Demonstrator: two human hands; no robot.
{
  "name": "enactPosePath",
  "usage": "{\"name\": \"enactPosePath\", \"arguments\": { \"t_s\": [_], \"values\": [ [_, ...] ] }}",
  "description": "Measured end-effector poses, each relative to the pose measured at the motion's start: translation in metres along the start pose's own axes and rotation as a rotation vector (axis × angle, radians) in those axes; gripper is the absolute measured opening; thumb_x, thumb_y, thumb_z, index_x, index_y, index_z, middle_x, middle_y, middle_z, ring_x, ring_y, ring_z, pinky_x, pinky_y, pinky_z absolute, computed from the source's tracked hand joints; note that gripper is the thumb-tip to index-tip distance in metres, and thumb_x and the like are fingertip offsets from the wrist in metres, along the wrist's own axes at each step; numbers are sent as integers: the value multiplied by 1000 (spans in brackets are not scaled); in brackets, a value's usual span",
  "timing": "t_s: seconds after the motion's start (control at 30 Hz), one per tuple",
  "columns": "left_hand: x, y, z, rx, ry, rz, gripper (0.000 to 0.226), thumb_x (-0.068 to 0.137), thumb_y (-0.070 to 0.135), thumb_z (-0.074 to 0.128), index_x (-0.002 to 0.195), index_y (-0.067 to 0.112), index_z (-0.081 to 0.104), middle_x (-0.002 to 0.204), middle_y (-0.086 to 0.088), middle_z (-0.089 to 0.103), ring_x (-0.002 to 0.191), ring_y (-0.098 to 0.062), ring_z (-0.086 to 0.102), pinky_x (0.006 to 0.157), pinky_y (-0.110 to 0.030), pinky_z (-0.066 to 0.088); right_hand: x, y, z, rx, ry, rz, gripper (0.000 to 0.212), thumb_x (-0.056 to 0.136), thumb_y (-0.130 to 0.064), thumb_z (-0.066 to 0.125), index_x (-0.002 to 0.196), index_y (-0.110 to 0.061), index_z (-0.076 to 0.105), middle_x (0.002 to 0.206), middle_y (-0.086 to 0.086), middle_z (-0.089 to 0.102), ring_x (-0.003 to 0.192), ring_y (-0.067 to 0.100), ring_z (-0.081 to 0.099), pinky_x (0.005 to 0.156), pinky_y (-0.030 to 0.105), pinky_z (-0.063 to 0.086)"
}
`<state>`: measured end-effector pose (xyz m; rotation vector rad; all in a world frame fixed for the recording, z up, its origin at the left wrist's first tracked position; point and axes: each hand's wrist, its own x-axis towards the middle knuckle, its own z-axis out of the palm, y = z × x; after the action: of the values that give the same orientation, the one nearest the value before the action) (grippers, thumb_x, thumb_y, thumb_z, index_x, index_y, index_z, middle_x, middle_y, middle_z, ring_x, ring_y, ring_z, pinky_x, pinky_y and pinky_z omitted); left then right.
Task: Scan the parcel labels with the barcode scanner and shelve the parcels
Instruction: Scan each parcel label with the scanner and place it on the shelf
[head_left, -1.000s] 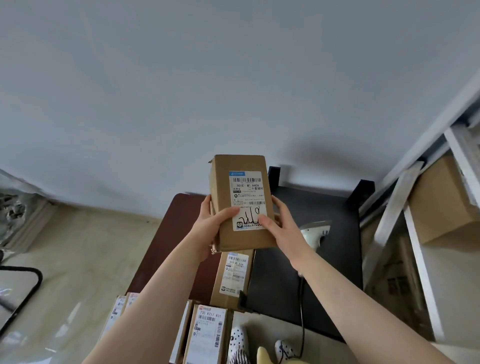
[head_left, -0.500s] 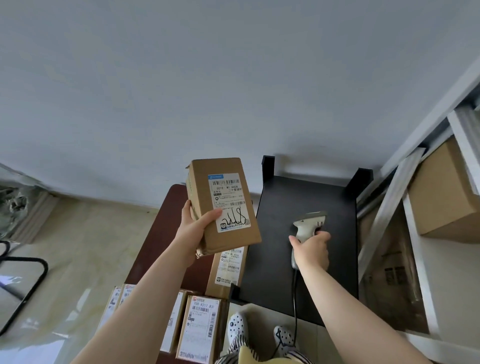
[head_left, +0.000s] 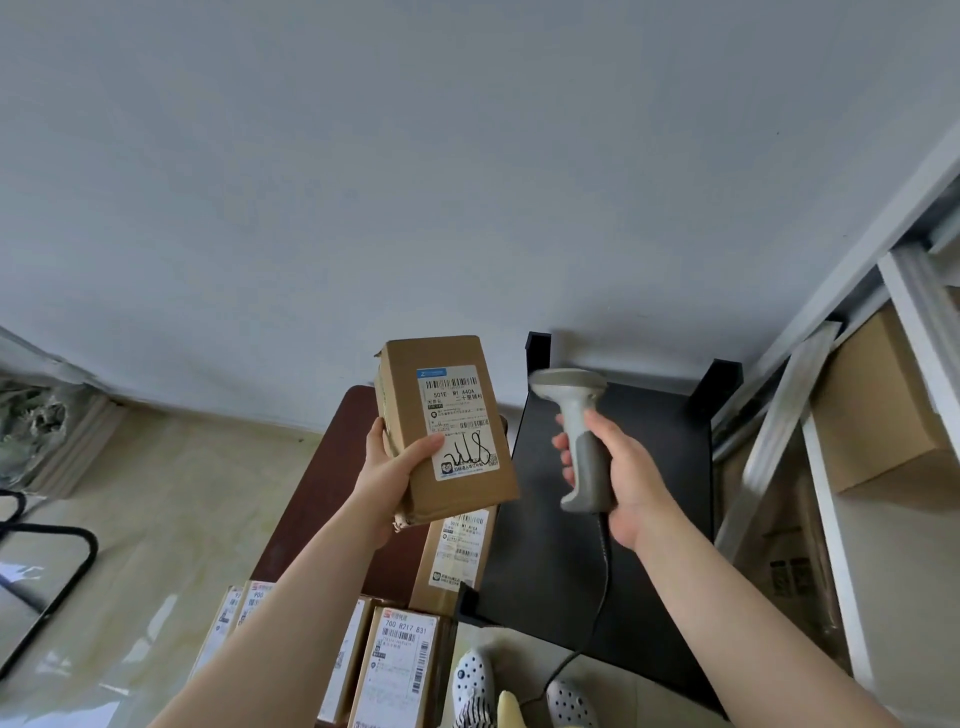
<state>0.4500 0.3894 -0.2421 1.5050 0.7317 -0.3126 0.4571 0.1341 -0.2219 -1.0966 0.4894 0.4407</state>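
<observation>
Fingers of the left hand (head_left: 387, 475) are gripping a brown cardboard parcel (head_left: 447, 426) showing its white label (head_left: 460, 421), while the right hand (head_left: 618, 470) is clutching the grey barcode scanner (head_left: 576, 431).

Brown cardboard parcel (head_left: 447, 431) bearing a white label (head_left: 460, 422) with black barcodes and a blue strip. Barcode scanner (head_left: 576, 431): pale grey head, darker grey grip. Black table (head_left: 660, 467); white perforated shoes (head_left: 475, 680).
</observation>
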Motion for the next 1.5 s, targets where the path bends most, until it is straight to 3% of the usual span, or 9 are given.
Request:
{"name": "enactPosePath", "arguments": {
  "t_s": [0.13,0.23,0.33,0.5,1.17,1.5],
  "values": [
    [-1,-1,5,16,18,2,102,79,36,83,157,39,17,130,-4,63,107,-25,68,73,-39,57,-17,-17,28,13,-209,61,37,95,-34,59,111,-1,68,82,8,70,69,15,59,69,28,52],
    [0,-2,8,29,20,3,104,78,38,83,156,41,15,131,-5,62,108,-26,68,82,-45,59,-20,-16,39,3,-245,99,36,95,-33,59,109,-1,69,83,9,69,67,14,59,65,26,52],
    [0,-2,8,34,16,6,103,79,37,83,156,41,14,131,-6,61,109,-27,67,91,-50,58,-22,-13,44,10,-254,115,35,95,-33,60,109,-2,69,84,9,69,66,13,59,64,25,51],
    [-2,-4,9,51,23,17,102,80,37,81,156,38,14,132,-7,60,108,-26,66,89,-47,58,-24,-10,47,11,-246,127,34,94,-34,61,105,-3,69,84,9,69,66,14,59,63,25,51],
    [-3,2,6,24,48,24,101,81,36,81,157,38,15,130,-3,60,102,-21,67,63,-32,55,-32,3,30,-75,-178,199,35,95,-37,59,109,-7,70,83,7,71,71,14,61,69,28,53],
    [-1,1,10,9,50,24,101,81,36,81,157,38,15,132,-3,60,104,-21,66,69,-36,56,-30,6,24,-99,-194,216,37,95,-37,59,109,-5,69,84,7,70,71,14,62,68,28,54]
  ]
}}
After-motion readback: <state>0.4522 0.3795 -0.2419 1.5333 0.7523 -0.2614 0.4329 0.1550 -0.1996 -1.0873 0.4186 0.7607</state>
